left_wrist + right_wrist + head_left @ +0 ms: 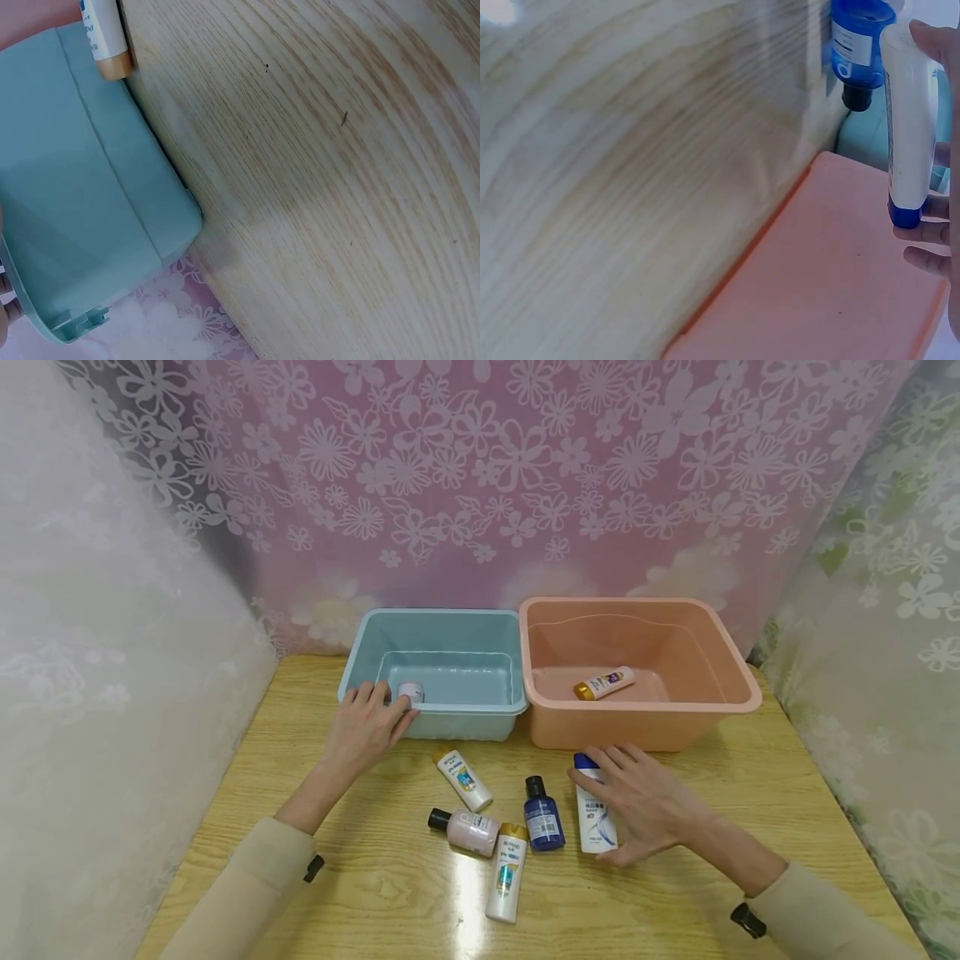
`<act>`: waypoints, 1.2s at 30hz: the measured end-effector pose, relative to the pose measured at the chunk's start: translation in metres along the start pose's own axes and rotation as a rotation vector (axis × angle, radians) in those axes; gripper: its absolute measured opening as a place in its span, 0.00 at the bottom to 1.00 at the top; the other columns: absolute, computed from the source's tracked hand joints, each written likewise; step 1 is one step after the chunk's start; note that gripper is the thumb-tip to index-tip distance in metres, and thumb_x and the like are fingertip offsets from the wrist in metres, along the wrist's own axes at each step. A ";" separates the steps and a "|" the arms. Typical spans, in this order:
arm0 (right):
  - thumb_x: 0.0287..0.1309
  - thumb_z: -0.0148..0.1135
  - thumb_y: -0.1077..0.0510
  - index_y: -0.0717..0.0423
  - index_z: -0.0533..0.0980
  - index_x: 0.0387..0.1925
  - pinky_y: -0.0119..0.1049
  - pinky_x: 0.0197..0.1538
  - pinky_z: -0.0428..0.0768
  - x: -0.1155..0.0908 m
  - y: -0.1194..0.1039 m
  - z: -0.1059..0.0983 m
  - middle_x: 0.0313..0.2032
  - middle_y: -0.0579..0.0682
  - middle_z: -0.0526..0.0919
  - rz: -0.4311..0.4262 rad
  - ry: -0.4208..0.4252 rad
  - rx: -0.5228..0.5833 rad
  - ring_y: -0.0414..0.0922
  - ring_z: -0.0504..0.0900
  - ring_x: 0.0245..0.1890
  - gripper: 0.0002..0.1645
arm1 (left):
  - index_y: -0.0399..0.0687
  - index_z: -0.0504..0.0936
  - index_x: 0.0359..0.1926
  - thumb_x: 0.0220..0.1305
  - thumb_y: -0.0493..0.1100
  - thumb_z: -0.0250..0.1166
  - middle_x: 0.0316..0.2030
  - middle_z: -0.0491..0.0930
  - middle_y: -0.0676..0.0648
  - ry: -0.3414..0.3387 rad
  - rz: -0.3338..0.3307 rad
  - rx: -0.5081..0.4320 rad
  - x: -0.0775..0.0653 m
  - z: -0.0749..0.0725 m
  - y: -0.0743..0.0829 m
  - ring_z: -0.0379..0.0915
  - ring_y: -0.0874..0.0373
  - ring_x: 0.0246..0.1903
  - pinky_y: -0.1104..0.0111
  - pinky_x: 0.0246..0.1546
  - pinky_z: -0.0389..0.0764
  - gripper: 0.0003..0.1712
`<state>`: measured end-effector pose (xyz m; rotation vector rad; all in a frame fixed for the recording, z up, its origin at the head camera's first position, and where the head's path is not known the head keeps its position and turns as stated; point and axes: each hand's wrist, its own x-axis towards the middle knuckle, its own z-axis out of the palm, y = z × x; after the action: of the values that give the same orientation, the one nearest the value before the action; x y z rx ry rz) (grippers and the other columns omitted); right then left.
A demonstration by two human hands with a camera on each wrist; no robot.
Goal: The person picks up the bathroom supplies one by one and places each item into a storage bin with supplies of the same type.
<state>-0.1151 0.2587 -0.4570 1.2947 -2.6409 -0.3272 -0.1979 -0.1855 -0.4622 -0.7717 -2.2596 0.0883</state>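
Observation:
My left hand (363,727) is at the front left rim of the light blue bin (450,709), its fingers hooked over the rim and its thumb along the outside. Beside those fingertips, inside the bin, a small white jar (411,692) shows. My right hand (648,797) grips a white bottle with a blue cap (596,818) lengthwise; in the right wrist view the thumb is at the base of the bottle (910,112) and the fingers reach the cap. Just left of it lies a dark blue bottle with a black cap (543,821).
A pink bin (645,727) stands right of the blue one, holding a gold-capped tube (604,683). On the wooden table (360,885) lie two white gold-capped bottles (463,781) and a pale pink black-capped bottle (472,832). Flowered cloth (480,485) hangs behind.

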 end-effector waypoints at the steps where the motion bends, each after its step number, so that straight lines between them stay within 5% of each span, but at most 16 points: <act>1: 0.31 0.61 0.05 0.47 0.73 0.72 0.59 0.67 0.77 0.000 0.000 -0.002 0.68 0.62 0.76 -0.007 0.013 -0.010 0.59 0.79 0.65 0.73 | 0.48 0.75 0.37 0.83 0.60 0.48 0.29 0.71 0.42 0.000 0.000 -0.001 0.000 0.000 0.000 0.66 0.46 0.25 0.57 0.26 0.69 0.24; 16: 0.29 0.61 0.05 0.48 0.73 0.70 0.57 0.64 0.78 0.005 0.007 -0.031 0.65 0.63 0.78 -0.065 0.104 -0.068 0.59 0.80 0.62 0.74 | 0.47 0.74 0.36 0.85 0.60 0.43 0.28 0.71 0.42 0.007 0.001 -0.002 0.000 0.001 0.000 0.64 0.47 0.25 0.57 0.25 0.68 0.26; 36: 0.34 0.56 0.04 0.50 0.70 0.74 0.57 0.69 0.76 0.019 0.024 -0.066 0.70 0.63 0.74 -0.116 0.087 -0.130 0.60 0.77 0.67 0.76 | 0.49 0.75 0.38 0.86 0.61 0.39 0.30 0.72 0.41 -0.002 0.000 -0.004 -0.001 0.001 0.001 0.66 0.46 0.27 0.57 0.27 0.69 0.28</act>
<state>-0.1275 0.2499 -0.3855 1.3892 -2.4356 -0.4408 -0.1980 -0.1850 -0.4641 -0.7739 -2.2626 0.0844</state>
